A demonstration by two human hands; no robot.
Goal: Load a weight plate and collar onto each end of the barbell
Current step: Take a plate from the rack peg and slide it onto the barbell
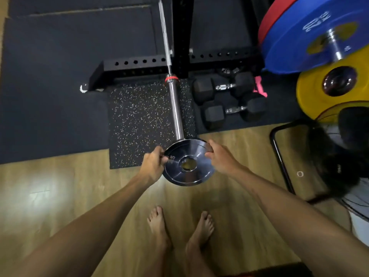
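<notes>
Holding the plate (188,162) by its rim at the bar (175,108) sleeve's end, your left hand (152,164) clamped on its left edge, right hand (220,156) on its right, hole unthreaded, dumbbells (229,98) on the mat's right side.

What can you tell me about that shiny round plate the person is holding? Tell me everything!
The plate is a small, dark, shiny metal disc with a raised rim and a round hole in the middle. A number ending in 5 is marked near its left edge. The left hand and right hand grip opposite edges, holding it above the wooden floor. Its flat face tilts up toward the camera, right at the end of the barbell. Whether it touches the bar is unclear.
</notes>
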